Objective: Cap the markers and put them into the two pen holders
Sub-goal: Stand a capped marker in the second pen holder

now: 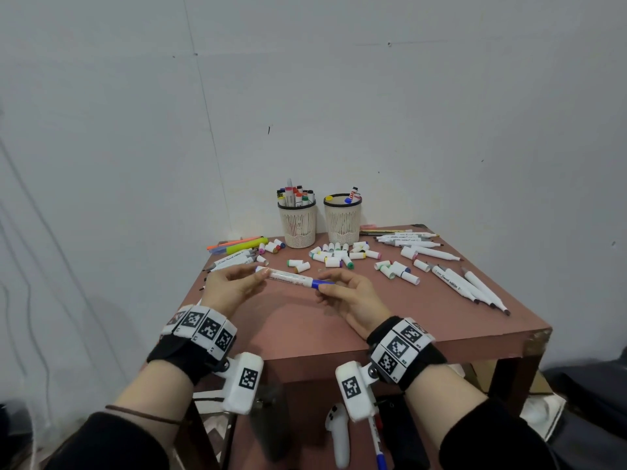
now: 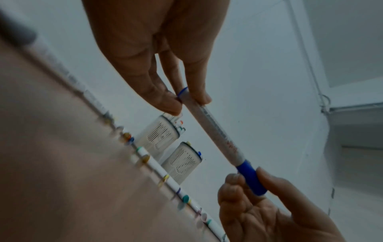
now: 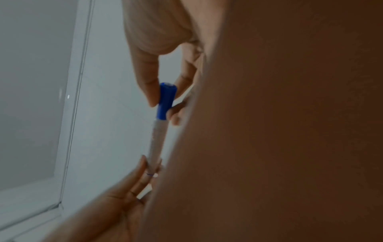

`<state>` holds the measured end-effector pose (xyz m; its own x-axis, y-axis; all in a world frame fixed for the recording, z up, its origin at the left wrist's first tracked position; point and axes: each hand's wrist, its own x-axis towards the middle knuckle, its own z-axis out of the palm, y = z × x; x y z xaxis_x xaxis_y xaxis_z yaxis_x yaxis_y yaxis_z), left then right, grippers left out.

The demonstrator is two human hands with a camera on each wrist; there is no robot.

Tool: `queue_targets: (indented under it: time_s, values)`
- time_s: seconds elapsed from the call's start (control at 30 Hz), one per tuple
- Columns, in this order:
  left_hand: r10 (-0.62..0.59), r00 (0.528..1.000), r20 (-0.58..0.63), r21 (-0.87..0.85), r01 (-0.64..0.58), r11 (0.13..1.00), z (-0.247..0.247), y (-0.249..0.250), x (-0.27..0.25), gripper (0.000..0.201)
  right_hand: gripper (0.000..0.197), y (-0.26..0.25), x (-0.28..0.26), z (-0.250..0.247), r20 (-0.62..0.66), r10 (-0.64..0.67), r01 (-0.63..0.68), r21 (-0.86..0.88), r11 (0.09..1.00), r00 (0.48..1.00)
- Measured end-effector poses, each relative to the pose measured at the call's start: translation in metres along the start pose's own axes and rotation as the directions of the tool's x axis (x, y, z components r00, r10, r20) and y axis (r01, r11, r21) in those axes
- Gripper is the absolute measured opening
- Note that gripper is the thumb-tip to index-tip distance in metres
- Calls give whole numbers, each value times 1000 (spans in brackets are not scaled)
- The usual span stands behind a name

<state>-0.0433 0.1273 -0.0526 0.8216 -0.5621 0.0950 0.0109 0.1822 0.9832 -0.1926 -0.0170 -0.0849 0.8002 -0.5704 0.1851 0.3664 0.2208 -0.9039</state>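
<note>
A white marker [image 1: 288, 276] with a blue cap [image 1: 322, 284] is held level above the near part of the brown table [image 1: 441, 320]. My left hand [image 1: 237, 283] pinches its rear end, and my right hand [image 1: 339, 290] pinches the blue cap [image 2: 251, 178], which sits on the marker's tip. The same marker [image 3: 156, 144] shows in the right wrist view, with its cap [image 3: 165, 99] between thumb and fingers. Two white mesh pen holders stand at the table's back: the left holder [image 1: 298, 225] packed with several markers, the right holder [image 1: 342, 220] with a few.
Loose caps [image 1: 336, 257] lie scattered before the holders. Uncapped white markers [image 1: 468, 286] lie on the right side, more markers [image 1: 230, 261] and highlighters [image 1: 237, 247] at the left. A white controller [image 1: 337, 435] lies below the table's front edge.
</note>
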Motion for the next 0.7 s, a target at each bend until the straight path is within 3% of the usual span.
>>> queue_targets:
  time_s: [0.23,0.33,0.43,0.7]
  values:
    - [221,968,117,285,-246,926,-3,50,-19,24,26,-3,-3,6,88,-6,4,28,1000,996]
    - [282,946,163,377,-323,868,2,69,-25,28,27,-9,-8,11,95,-85,95,-114,989,992]
    - [306,926,220,390,-371,843,8,81,-30,28,28,-20,-16,21,123,-154,183,-278,943,980]
    - [330,890,314,406,-440,801,19,103,-30,28,26,-45,-19,44,116,-276,297,-465,834,954]
